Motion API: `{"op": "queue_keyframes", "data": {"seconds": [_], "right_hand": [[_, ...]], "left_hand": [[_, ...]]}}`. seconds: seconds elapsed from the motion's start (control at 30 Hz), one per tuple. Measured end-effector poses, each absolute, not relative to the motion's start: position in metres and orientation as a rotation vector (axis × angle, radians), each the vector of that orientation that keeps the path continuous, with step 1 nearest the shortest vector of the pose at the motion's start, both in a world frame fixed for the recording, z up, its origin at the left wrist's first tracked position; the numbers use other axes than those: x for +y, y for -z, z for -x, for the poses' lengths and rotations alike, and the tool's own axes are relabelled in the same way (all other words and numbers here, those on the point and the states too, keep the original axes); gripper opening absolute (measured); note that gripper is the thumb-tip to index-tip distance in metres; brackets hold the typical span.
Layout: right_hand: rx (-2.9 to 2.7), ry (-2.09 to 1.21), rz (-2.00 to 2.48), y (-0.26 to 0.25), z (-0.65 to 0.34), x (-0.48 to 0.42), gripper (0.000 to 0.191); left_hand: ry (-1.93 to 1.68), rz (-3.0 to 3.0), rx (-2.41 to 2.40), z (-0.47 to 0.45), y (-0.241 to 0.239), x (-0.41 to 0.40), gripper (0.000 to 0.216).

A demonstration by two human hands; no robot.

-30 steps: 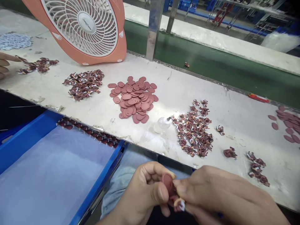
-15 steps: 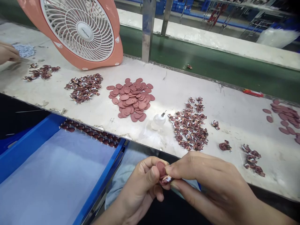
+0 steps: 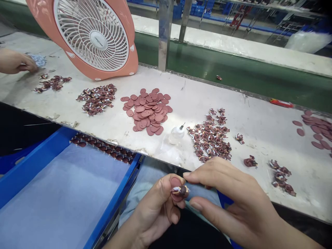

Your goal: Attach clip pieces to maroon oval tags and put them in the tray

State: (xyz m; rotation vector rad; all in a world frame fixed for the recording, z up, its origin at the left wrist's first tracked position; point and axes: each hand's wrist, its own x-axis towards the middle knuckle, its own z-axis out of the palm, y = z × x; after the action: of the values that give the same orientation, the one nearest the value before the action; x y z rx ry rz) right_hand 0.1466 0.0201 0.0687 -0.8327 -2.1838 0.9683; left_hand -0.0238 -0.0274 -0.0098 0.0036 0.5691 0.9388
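Observation:
Between the thumb and fingers of my left hand [image 3: 158, 204] is a small painted figurine [image 3: 183, 190] on a reddish-brown oval base [image 3: 175, 182]. My right hand [image 3: 236, 197] is just to its right, thumb and fingers apart, with nothing between them. Beyond my hands lies a pile of similar brown and white figurines [image 3: 211, 138]. A small clear bottle with a thin metal tip [image 3: 176, 134] stands left of that pile. Farther left is a heap of reddish-brown oval bases [image 3: 147, 112].
A blue tray [image 3: 103, 211] below the table's edge holds rows of figurines [image 3: 111, 152] on a pale sheet. An orange fan [image 3: 135, 57] stands at the back left. Another person's hand [image 3: 18, 62] works at far left. More bases [image 3: 317, 128] lie at right, near a red cutter-like object [image 3: 281, 103].
My right thumb and fingers have let go of the figurine and spread apart. My left hand still holds it, now with more of the figurine showing. The other person's hand has moved right.

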Motion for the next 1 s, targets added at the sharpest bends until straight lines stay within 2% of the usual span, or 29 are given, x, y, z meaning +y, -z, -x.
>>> {"op": "queue_keyframes", "data": {"seconds": [0.33, 1.0], "right_hand": [[-2.077, -1.134, 0.903, -0.06, -0.142, 0.022, 0.025], [-2.026, -1.196, 0.989, -0.057, -0.138, 0.029, 0.01]], "left_hand": [[-0.951, 0.063, 0.495, 0.022, 0.011, -0.024, 0.028], [-0.934, 0.164, 0.589, 0.02, 0.006, -0.02, 0.026]]}}
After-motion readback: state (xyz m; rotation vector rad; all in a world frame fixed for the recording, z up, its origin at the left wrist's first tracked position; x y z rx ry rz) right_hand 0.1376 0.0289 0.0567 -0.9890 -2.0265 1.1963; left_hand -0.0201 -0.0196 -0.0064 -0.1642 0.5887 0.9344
